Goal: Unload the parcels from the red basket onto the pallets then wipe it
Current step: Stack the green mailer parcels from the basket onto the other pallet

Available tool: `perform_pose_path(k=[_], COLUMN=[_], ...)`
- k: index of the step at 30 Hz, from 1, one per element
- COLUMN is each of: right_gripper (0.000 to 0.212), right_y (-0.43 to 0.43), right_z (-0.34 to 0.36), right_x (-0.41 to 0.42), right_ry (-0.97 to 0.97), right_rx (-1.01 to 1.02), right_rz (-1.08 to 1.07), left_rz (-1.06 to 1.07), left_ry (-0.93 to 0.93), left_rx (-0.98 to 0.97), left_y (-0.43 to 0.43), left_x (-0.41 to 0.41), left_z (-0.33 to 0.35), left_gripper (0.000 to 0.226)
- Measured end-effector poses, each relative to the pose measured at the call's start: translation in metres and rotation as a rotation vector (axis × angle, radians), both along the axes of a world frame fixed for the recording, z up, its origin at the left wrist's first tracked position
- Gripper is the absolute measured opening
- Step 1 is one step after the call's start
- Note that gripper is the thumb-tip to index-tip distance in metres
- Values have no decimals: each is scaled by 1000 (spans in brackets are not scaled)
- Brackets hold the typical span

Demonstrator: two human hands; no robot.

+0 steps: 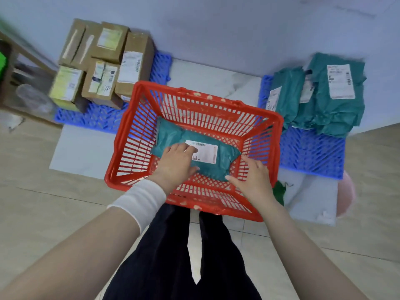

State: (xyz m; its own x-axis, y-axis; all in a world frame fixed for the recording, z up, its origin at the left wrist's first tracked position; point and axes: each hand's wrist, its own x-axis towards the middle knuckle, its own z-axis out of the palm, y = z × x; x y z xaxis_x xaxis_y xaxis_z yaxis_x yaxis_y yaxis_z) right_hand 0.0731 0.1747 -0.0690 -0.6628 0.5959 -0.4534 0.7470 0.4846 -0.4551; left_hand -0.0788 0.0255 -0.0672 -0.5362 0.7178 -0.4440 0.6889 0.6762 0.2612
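Note:
The red basket [268,124] stands on the floor in front of my legs. One teal plastic-wrapped parcel [173,135] with a white label lies on its bottom. My left hand [176,163] rests on top of the parcel's near left part, fingers spread over the label edge. My right hand [254,176] touches the parcel's near right corner with fingers apart. Neither hand has closed around it. A blue pallet [101,118] at the left carries several cardboard boxes [132,68]. A second blue pallet [313,152] at the right carries several teal parcels [329,109].
A grey wall runs behind both pallets. A wooden shelf frame [13,61] stands at the far left. A green cloth [279,191] and a pink object [346,193] lie on the floor to the right of the basket, near the right pallet.

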Motion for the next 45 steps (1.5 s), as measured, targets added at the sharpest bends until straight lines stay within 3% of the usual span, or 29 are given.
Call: perform_pose_path(k=[5, 11, 16, 20, 24, 28, 30, 36, 40, 43, 45], right_gripper=[74, 75, 99, 106, 93, 50, 42, 50, 53, 90, 94], right_y=[-17, -14, 14, 19, 20, 18, 16, -2, -14, -12, -4], right_z=[-38, -86, -171, -215, -227, -214, -202, -129, -61, -8, 29], right_x=[-29, -53, -81, -95, -103, -107, -104, -82, -52, -27, -12], right_ry=[-9, -74, -283, -360, -288, -220, -221, -219, -59, -9, 136], right_rx=[-244, -393, -319, -289, -356, -468, -519, -609, -706, -457, -345], right_rz=[-302, -495, -584, -717, -878, -875, -864, -941, -967, -829, -707], left_rz=[451, 1029, 1540, 1741, 1820, 1815, 1824, 1840, 1771, 1591, 1499], left_ry=[-373, -933, -1105, -1183, -1203, -1245, -1285, -1329, -1143, -1019, -946], left_rx=[-59, 41, 87, 131, 212, 193, 203, 464, 680, 832, 919], left_y=[-18, -18, 5, 25, 26, 19, 14, 8, 8, 0, 0], left_x=[-38, -46, -50, -46, -45, -45, -44, -29, -20, -13, -9], left_z=[-41, -93, -171, -208, -220, -215, -207, -147, -72, -20, 11], left_gripper=[74, 55, 43, 46, 31, 28, 24, 31, 30, 32, 35])
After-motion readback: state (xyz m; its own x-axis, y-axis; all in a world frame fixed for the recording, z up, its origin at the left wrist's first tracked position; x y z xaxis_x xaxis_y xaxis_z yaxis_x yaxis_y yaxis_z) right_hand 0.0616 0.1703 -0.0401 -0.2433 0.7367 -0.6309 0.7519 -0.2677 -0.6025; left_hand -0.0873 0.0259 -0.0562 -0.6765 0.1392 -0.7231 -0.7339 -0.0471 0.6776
